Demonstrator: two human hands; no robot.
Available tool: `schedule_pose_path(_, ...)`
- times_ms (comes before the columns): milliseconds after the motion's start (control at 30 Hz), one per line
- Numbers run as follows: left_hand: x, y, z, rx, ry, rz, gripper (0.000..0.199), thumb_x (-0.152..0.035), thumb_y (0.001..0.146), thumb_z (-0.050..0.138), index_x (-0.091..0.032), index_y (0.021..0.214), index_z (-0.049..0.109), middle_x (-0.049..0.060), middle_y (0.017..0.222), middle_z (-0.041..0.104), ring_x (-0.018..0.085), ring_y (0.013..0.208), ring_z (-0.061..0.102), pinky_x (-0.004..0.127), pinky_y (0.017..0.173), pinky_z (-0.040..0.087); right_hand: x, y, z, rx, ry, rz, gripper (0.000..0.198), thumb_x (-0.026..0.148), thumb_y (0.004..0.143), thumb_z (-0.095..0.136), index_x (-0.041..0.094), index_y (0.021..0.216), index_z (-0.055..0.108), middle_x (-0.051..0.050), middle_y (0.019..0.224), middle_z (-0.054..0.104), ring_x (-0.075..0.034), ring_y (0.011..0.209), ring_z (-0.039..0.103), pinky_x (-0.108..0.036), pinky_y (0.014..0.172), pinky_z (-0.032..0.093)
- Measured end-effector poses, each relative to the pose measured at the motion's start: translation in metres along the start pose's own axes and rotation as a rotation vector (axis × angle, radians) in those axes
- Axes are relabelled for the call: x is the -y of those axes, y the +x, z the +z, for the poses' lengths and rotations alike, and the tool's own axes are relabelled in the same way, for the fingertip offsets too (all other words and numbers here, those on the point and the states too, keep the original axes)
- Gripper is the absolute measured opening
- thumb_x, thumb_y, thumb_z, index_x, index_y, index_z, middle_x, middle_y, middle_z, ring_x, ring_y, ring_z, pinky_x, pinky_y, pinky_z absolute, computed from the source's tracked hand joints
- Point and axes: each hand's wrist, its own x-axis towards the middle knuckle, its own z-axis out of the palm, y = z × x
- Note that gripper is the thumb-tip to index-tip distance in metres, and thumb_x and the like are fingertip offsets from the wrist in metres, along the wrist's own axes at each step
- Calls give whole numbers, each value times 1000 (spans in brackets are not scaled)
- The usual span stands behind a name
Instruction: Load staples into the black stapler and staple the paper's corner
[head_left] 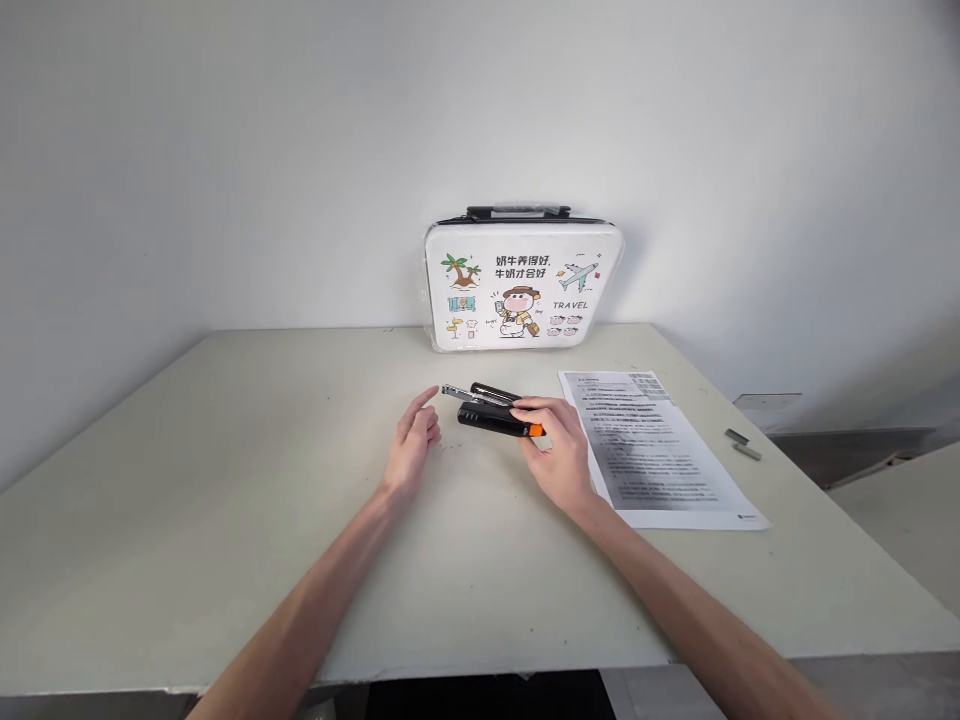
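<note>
In my right hand (556,450) is a black stapler (491,418) with an orange piece at its rear end, held by thumb and fingers above the table. Its jaws are spread apart, and the silver magazine (459,394) shows between them, its front end pointing left. My left hand (414,440) is just left of that front end, holding nothing. The index finger reaches out close to the magazine's tip, while the other fingers curl in; whether the fingertip touches the metal I cannot tell.
A printed sheet of paper (652,450) lies right of my right hand. Beyond it, near the table's right edge, are two small grey staple strips (737,437). A white case (525,290) with cartoon prints stands upright against the wall, behind the stapler.
</note>
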Motion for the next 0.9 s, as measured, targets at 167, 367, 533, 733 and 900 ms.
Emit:
schedule_pose_path(167, -2, -7, 5, 84, 211, 19, 58, -33, 89, 61, -26, 147, 62, -5, 71, 42, 15, 64, 41, 28, 62, 35, -4, -1, 2, 2, -22, 15, 28, 6, 88, 60, 29, 103, 68, -4, 113, 78, -27, 106, 72, -51, 97, 51)
schedule_pose_path(367, -4, -15, 13, 247, 227, -27, 42, -29, 80, 70, -23, 122, 76, -6, 63, 39, 15, 61, 40, 28, 60, 33, -7, -2, 3, 36, -6, 90, 15, 18, 93, 66, 29, 102, 68, -4, 113, 79, -27, 107, 71, -49, 100, 50)
schedule_pose_path(533, -3, -7, 7, 102, -362, -247, 32, -19, 81, 74, -17, 112, 71, -8, 67, 36, 9, 56, 36, 23, 57, 35, -11, -3, 3, 85, 0, 300, 16, 36, 91, 72, 28, 105, 69, -5, 109, 79, -29, 103, 68, -46, 95, 50)
schedule_pose_path(733, -3, 2, -1, 54, -617, -306, 14, -29, 93, 64, -16, 91, 63, -6, 67, 36, 9, 52, 37, 22, 51, 36, -30, 15, 30, 169, 55, 462, 26, 43, 82, 77, 26, 99, 68, -5, 100, 78, -27, 91, 69, -40, 85, 51)
schedule_pose_path(900, 0, 4, -4, 29, -717, -331, 24, -29, 102, 49, -13, 95, 66, -2, 69, 43, 11, 54, 43, 24, 52, 40, -44, 46, 89, 285, 215, 507, 29, 42, 74, 79, 25, 95, 67, -2, 99, 78, -25, 94, 69, -39, 89, 50)
